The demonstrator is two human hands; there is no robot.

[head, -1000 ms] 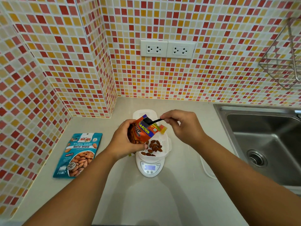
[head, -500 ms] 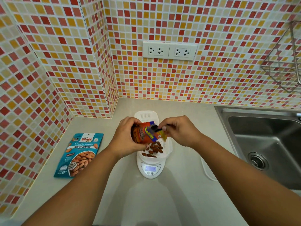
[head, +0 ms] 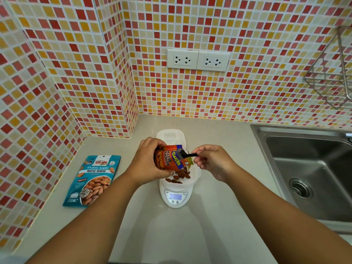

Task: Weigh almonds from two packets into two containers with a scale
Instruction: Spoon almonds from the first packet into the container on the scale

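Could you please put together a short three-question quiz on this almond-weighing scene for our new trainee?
1. True or false: the blue roasted-almond packet lies flat on the beige counter, untouched.
2. What does the right hand hold? A) a small black scoop B) a metal fork C) a lid
3. Fill in: the left hand grips the orange salted-almond packet above the white container on the white digital ____.

Key: 1 true; 2 A; 3 scale.
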